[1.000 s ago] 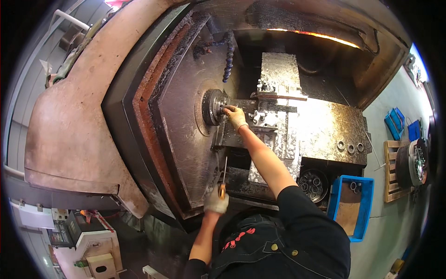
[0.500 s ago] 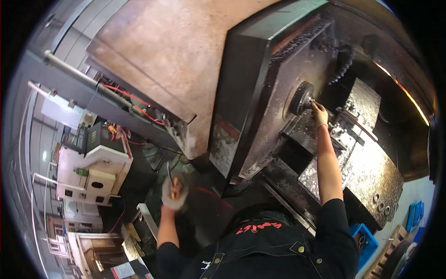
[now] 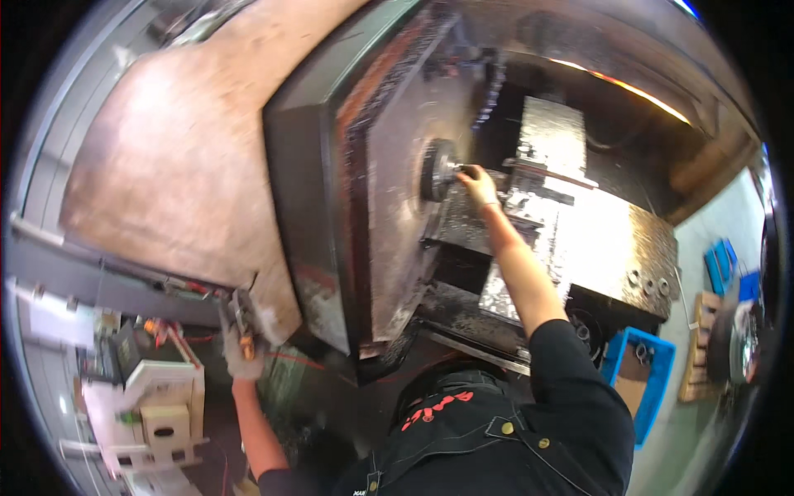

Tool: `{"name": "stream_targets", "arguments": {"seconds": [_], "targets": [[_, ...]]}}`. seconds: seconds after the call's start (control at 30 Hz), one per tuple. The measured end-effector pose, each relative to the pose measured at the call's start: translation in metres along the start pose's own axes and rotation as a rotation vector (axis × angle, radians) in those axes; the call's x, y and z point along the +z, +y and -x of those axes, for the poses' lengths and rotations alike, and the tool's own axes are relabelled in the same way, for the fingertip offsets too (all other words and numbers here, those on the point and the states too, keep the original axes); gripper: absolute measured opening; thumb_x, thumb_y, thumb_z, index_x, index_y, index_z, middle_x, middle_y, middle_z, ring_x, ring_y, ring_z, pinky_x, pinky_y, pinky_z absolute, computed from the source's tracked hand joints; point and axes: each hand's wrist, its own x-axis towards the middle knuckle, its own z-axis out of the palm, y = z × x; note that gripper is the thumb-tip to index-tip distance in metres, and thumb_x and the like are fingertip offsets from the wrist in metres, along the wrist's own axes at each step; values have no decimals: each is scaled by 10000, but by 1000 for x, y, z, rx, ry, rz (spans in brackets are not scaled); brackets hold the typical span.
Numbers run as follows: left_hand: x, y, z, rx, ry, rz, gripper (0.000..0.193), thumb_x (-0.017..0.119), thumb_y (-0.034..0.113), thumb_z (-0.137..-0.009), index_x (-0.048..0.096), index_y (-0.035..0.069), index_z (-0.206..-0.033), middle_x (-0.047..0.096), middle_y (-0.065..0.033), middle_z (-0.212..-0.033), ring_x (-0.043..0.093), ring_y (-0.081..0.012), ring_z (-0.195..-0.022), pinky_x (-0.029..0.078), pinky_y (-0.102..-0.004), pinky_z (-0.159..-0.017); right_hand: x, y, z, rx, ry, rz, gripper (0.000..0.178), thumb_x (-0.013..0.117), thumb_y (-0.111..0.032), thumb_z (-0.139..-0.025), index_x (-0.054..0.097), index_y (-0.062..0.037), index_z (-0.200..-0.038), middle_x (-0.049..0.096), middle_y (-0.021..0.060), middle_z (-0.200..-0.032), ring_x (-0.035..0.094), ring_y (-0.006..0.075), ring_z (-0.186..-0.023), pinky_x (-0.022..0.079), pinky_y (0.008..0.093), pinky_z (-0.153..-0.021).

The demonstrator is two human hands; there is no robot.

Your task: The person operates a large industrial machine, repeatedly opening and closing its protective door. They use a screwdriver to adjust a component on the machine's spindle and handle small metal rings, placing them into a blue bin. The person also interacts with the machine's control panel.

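My right hand (image 3: 480, 187) reaches into the lathe, its fingers closed around a small shiny metal part (image 3: 460, 169) at the centre of the dark round chuck (image 3: 437, 169). The fingers partly cover this part. On the left, my left hand (image 3: 241, 357), in a pale glove with fingertips showing, is closed on a slim dark metal bar (image 3: 239, 307) beside the lower corner of the machine's large tan panel (image 3: 190, 157). The bar is blurred against the panel edge, so its exact kind cannot be made out.
Right of my hand lies the chip-covered machine slide (image 3: 616, 248), with several metal rings (image 3: 648, 286) on its corner. A blue bin (image 3: 657, 388) holding parts stands at the right, near a wooden pallet (image 3: 700, 347). The dark door frame (image 3: 310, 198) stands between my arms.
The view has swung, so the lathe appears farther left. My left hand has moved up against the panel's lower edge with the bar. My right hand stays at the chuck.
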Motion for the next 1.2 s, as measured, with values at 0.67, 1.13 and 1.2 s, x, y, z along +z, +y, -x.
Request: {"name": "stream_targets", "arguments": {"seconds": [0.67,1.13,1.2], "targets": [[7,-89,21,128,68,-127,610,613,18,-632,402,-13,-1204,455,-200,-1171,470,-348,-1053,367,-398,-902,6,-2,52,46,40,-269,410,556,-107,-744,530,-64,-1150,627,75,-854,546,117,-662,452,241,-615],[1,-39,32,257,-66,-164,455,593,13,-648,462,-24,-1083,506,-249,-1014,499,-412,-928,410,-444,-783,48,-118,394,387,-911,-322,487,551,-137,-767,455,8,-1222,552,67,-1098,510,102,-950,410,227,-820],[0,-36,28,267,-16,-175,444,573,20,-636,472,-27,-1066,525,-239,-981,509,-417,-892,418,-436,-772,80,-94,420,123,-720,-191,502,533,-123,-749,452,8,-1227,578,53,-957,507,82,-794,428,242,-708]]}}
